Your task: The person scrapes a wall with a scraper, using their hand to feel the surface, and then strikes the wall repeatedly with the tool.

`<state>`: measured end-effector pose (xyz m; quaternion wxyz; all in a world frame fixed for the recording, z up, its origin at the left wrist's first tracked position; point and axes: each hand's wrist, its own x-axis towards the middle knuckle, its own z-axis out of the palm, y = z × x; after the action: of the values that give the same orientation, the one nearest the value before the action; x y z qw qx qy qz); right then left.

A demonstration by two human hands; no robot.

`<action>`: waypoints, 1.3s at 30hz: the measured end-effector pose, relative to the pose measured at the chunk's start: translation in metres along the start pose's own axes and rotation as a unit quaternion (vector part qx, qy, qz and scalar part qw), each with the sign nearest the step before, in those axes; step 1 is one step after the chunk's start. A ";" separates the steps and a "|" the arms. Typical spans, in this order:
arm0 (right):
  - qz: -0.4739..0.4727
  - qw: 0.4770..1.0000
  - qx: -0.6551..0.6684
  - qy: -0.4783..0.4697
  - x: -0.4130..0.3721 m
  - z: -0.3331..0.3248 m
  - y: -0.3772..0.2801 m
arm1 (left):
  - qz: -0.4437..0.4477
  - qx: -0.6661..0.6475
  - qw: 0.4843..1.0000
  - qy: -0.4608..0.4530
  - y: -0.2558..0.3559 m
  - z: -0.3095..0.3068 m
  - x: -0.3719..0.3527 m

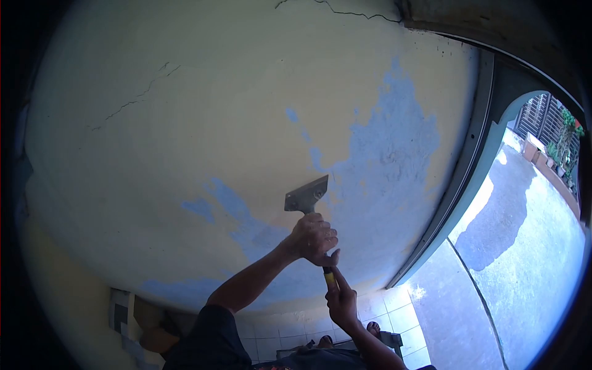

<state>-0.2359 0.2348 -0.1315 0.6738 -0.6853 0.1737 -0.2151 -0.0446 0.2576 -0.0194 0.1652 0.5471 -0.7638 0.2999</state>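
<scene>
A long-handled scraper (306,195) with a wide metal blade rests its edge on or close over the wall (234,123). Wrapped around the upper handle, just below the blade, is my left hand (313,237). My right hand (341,303) grips the lower handle near its yellow section (330,280). Around the blade the wall is cream paint, with blue patches (394,135) showing at right and lower left where the cream coat is gone. The blade lies between these patches.
A dark door frame (459,179) edges the wall at right. Beyond it are sunlit concrete ground (518,246) and potted plants (564,145). Pale floor tiles (394,299) and my feet show below. Cracks run through the upper wall.
</scene>
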 end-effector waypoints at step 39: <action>-0.078 0.997 0.003 -0.001 0.039 0.016 -0.043 | 0.040 0.058 0.998 0.003 -0.044 -0.041 0.031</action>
<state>-0.1962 0.2292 -0.0861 0.6572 -0.6947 0.1183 -0.2672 -0.0173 0.2511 0.0424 0.1233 0.5243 -0.7659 0.3513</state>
